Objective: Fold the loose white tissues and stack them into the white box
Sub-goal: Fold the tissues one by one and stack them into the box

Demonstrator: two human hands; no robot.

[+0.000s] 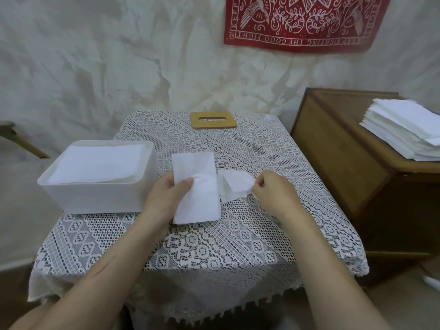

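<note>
Left hand (pixel 171 189): yours, gripping a long folded tissue (pixel 196 189); thumb on top, fingers hidden beneath it.
Right hand (pixel 273 189): fingers curled, pinching the edge of a crumpled tissue (pixel 234 186).
Folded tissue: a narrow white strip over the middle of the tabletop (pixel 214 246), just right of the box, its near end lying on the lace cloth.
Crumpled tissue: right beside the folded one. You cannot tell whether the two are separate sheets or joined.
White box (pixel 100 198): open, on the left of the tabletop, with a stack of flat tissues (pixel 100 165) filling it nearly to the rim.
Lid (pixel 213 120): a wooden plate with a slot, lying flat at the far edge of the tabletop, well apart from the box.
Writing: a red banner (pixel 304 20) hangs on the back wall. "THE GOOD FIGHT" reads along its lower border and "KEEP" along its left border; the other lettering is too blurred to read. No labels show on the box or lid.
Loose supply: a pile of white tissues (pixel 404 129) on the wooden cabinet (pixel 345 163) to your right, cut off by the frame edge.
Cut off: the banner's top and the cabinet's right side.
</note>
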